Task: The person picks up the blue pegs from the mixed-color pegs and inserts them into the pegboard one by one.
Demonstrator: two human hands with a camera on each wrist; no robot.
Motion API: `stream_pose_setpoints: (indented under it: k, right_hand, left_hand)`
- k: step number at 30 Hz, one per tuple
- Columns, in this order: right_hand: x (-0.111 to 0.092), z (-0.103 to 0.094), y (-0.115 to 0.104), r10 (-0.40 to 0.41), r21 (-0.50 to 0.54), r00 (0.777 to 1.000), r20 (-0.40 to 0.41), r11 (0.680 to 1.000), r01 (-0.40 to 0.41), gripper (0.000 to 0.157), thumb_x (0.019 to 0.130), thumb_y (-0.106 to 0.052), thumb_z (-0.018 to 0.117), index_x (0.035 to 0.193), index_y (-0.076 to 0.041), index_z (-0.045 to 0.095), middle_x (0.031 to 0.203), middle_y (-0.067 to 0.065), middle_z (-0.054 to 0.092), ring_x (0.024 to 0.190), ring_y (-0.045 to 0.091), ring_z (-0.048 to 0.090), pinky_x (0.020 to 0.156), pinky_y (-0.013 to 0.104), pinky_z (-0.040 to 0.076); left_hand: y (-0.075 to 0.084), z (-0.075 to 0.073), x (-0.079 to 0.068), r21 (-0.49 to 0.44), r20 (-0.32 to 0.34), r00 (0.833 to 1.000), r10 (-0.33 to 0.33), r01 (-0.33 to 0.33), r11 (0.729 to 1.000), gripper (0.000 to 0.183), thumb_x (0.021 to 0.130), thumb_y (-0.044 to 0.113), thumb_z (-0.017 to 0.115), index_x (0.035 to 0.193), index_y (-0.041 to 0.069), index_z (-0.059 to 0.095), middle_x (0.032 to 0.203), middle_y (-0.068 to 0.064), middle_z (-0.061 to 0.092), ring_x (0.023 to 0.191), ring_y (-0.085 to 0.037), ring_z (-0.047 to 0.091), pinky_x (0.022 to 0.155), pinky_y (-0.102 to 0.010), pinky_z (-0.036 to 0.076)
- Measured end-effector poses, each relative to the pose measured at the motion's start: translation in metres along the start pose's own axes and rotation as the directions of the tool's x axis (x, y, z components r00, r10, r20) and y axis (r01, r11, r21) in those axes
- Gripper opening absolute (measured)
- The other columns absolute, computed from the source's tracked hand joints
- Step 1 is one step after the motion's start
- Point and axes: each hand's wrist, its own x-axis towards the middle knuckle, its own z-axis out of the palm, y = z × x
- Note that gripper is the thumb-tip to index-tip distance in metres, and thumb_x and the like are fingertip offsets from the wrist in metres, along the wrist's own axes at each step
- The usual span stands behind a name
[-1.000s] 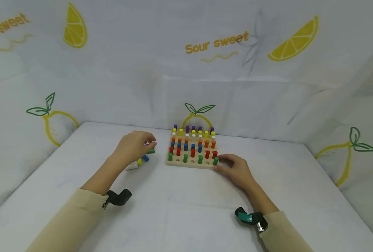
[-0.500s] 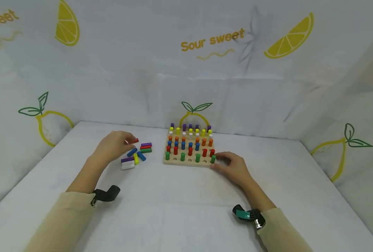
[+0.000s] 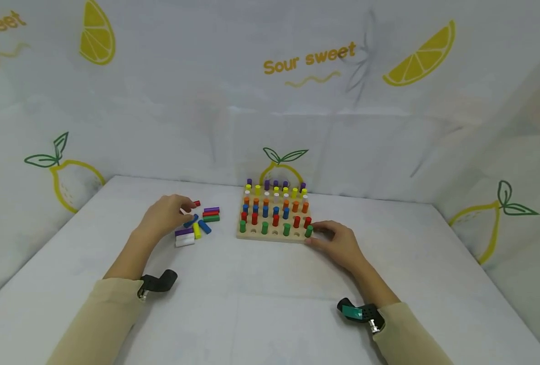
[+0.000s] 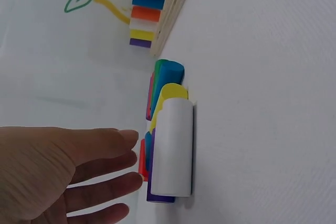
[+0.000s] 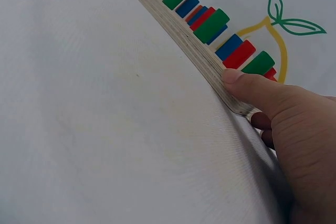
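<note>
My left hand (image 3: 165,215) hovers at the left side of a group of loose pegs, its fingers apart and nothing visible between them. Nearest its fingertips are a blue peg (image 3: 191,221) and a red peg (image 3: 197,203), which the fingers partly hide. In the left wrist view a white peg (image 4: 174,150) lies in front of a purple peg (image 4: 161,199). My right hand (image 3: 340,245) grips the near right corner of a wooden pegboard (image 5: 181,40), the thumb on its edge and the other fingers behind. Rows of coloured pegs stand upright in the board, next to a green peg (image 3: 309,231) at that corner.
Other loose pegs lie left of the board: a yellow peg (image 3: 197,230), a second blue peg (image 3: 204,226) and a green peg (image 3: 211,218) among them. Several board holes (image 3: 275,233) hold no peg. A white cloth with lemon prints (image 3: 288,126) hangs behind the table.
My left hand has drawn back leftward from the green peg, uncovering the loose pegs, then shifted slightly right over the blue and red pegs. My right hand keeps its grip on the board.
</note>
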Motion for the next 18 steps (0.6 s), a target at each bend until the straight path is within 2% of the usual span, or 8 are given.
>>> stream_pose_setpoints:
  k: [8, 14, 18]
  right_hand:
    - [0.001, 0.001, 0.001, 0.008, -0.005, 1.0, -0.001, 1.0, -0.008, 0.051, 0.085, -0.036, 0.081, 0.128, -0.011, 0.068, 0.132, 0.01, 0.068, 0.131, 0.031, 0.057, 0.114, 0.053, 0.044]
    - [0.001, 0.001, 0.001, -0.001, -0.009, 1.0, -0.001, 1.0, 0.001, 0.052, 0.086, -0.036, 0.081, 0.129, -0.011, 0.068, 0.132, 0.011, 0.068, 0.131, 0.033, 0.056, 0.114, 0.055, 0.043]
    - [0.001, 0.001, 0.002, 0.002, -0.012, 1.0, 0.002, 1.0, -0.002, 0.051, 0.086, -0.036, 0.081, 0.128, -0.011, 0.068, 0.132, 0.011, 0.068, 0.132, 0.033, 0.056, 0.114, 0.055, 0.042]
  left_hand:
    - [-0.008, 0.01, 0.006, 0.0, 0.032, 0.999, -0.012, 0.012, 1.0, 0.034, 0.094, 0.013, 0.068, 0.126, 0.001, 0.068, 0.116, -0.019, 0.072, 0.106, -0.035, 0.066, 0.097, -0.055, 0.053]
    - [-0.01, 0.015, 0.009, 0.034, 0.018, 1.0, 0.002, -0.002, 0.999, 0.033, 0.094, 0.011, 0.066, 0.126, 0.002, 0.068, 0.114, -0.02, 0.071, 0.099, -0.032, 0.066, 0.093, -0.052, 0.054]
    - [-0.011, 0.018, 0.01, 0.053, 0.041, 0.999, 0.006, -0.008, 0.999, 0.034, 0.096, 0.009, 0.063, 0.129, 0.004, 0.067, 0.115, -0.02, 0.07, 0.098, -0.031, 0.064, 0.092, -0.052, 0.055]
